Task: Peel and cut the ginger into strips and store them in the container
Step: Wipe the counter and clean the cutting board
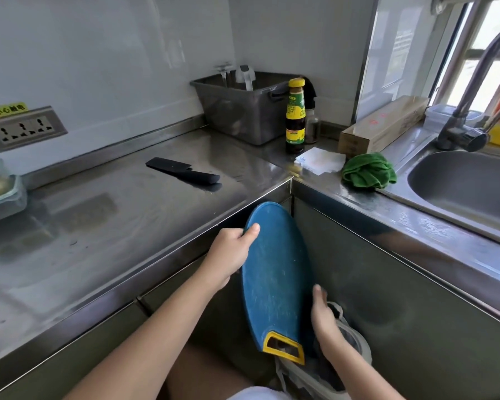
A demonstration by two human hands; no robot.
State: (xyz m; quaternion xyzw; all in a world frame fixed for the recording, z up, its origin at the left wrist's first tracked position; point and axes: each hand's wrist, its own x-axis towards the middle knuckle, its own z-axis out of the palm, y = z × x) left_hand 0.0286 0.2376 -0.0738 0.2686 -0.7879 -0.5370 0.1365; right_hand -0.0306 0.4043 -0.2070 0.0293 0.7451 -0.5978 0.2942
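A blue oval cutting board (pixel 274 272) with a yellow handle hangs tilted steeply below the counter edge, its handle end down over a bin lined with a bag (pixel 350 345). My left hand (pixel 231 255) grips the board's upper left rim, thumb on its face. My right hand (pixel 325 316) lies against the board's lower right edge with straight fingers. A black knife (pixel 182 171) lies on the steel counter (pixel 98 226). A clear lidded container (pixel 0 189) stands at the far left edge. No ginger shows on the board.
A grey plastic tub (pixel 243 111), a sauce bottle (pixel 295 116), white paper (pixel 319 161) and a green cloth (pixel 368 170) sit in the corner. The sink (pixel 468 183) with its tap (pixel 462 122) lies at right. A wall socket (pixel 23 128) is at left.
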